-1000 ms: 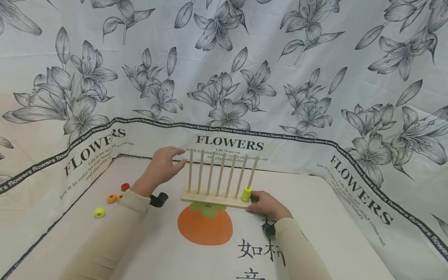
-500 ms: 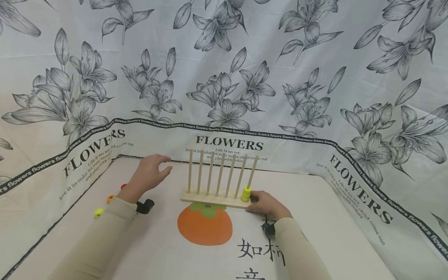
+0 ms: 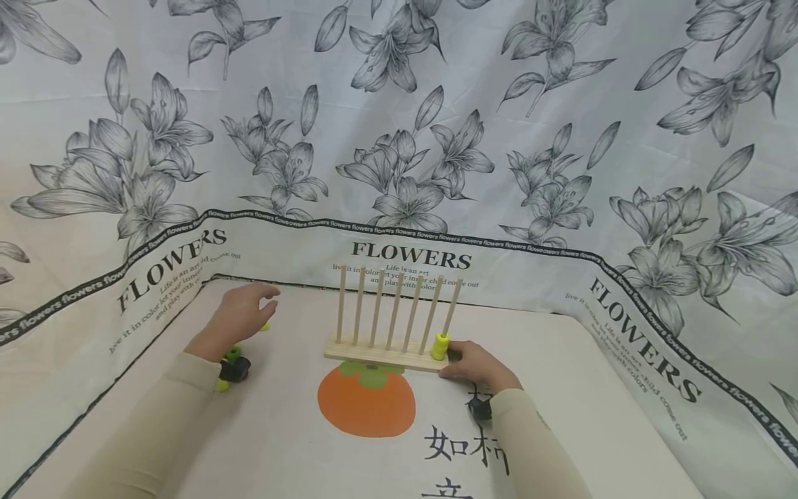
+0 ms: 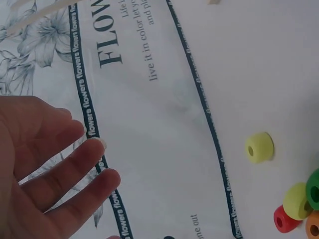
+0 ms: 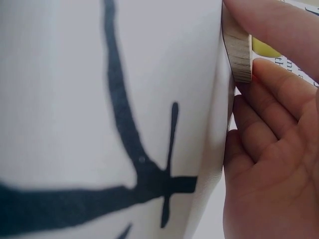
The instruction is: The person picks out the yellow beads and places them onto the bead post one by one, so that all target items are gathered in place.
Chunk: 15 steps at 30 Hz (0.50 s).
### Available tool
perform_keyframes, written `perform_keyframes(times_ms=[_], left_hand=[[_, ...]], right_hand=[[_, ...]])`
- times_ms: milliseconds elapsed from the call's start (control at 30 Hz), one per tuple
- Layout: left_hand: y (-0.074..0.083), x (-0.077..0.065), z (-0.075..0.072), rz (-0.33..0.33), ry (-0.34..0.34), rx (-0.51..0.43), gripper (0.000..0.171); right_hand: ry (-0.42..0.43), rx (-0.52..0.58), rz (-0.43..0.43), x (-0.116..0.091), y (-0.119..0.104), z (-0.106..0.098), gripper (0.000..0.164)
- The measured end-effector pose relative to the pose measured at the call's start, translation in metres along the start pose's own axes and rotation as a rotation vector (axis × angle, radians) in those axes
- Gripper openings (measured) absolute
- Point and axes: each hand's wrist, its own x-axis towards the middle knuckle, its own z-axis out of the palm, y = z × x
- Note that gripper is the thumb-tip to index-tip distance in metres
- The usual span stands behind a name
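Note:
A wooden peg rack (image 3: 385,355) with several upright rods stands on the table, and yellow beads (image 3: 440,346) sit stacked low on its rightmost rod. My right hand (image 3: 483,366) grips the right end of the rack's base; in the right wrist view the thumb and fingers take the wood (image 5: 238,50) between them. On the left, my left hand (image 3: 240,312) is held above the table with fingers apart and nothing in them. Around it lie loose beads: a yellow bead (image 4: 260,148) alone, and a cluster with a green bead (image 4: 314,190), a yellow bead (image 4: 297,201), a red bead (image 4: 286,219) and an orange bead (image 4: 313,226).
The white tablecloth (image 3: 287,443) carries an orange persimmon print (image 3: 366,403) and black characters (image 3: 445,443). A flower-printed cloth (image 3: 405,152) hangs behind the table and along both sides.
My left hand has moved left from beside the leftmost rod to over the loose beads. Its arm now covers the red and orange beads in the head view. My right hand stays at the rack.

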Motion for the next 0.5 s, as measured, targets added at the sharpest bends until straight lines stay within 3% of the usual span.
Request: perform_keyframes(times_ms=[333,500], left_hand=[[-0.02,-0.008,0.0,-0.13,-0.159,-0.03,0.035],[-0.031,-0.012,0.005,-0.176,-0.191,-0.054,0.034]], right_hand=[[-0.004,-0.002,-0.01,0.001,0.002,0.0,0.079],[-0.008,0.001,-0.008,0.001,0.001,-0.001,0.079]])
